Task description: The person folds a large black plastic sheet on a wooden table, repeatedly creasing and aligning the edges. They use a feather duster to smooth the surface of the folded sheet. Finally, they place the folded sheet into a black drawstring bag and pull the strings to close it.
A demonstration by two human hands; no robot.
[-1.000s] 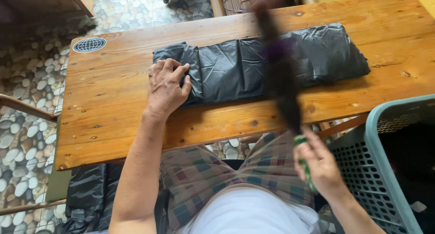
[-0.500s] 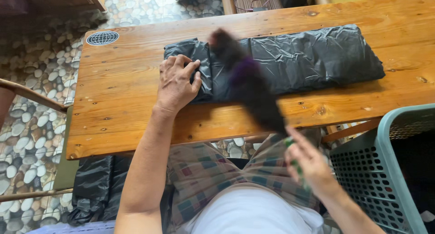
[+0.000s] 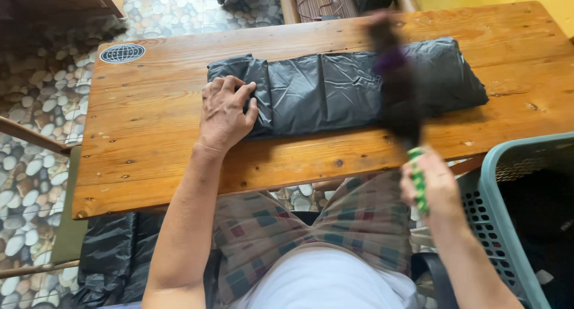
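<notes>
We are pressing our left hand (image 3: 224,114), fingers spread, on the folded black bag (image 3: 335,84) on the bench (image 3: 149,147); our right hand (image 3: 433,186), fingers clamped on a green-handled duster (image 3: 397,84), is brushing it, smoothing seemingly unfinished.

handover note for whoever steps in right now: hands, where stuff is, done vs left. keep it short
Left hand: palm down, pressing the left end of the folded black plastic sheet flat on the wooden table.
Right hand: closed on the green handle of a dark duster; its blurred head is over the sheet's right part.
Teal laundry basket: beside the right hand, off the table edge, with dark contents.
More black plastic lies on the floor at the left.
Done: sheet folded into a long strip across the table.
Left: cannot tell how much of the sheet has been brushed.
</notes>
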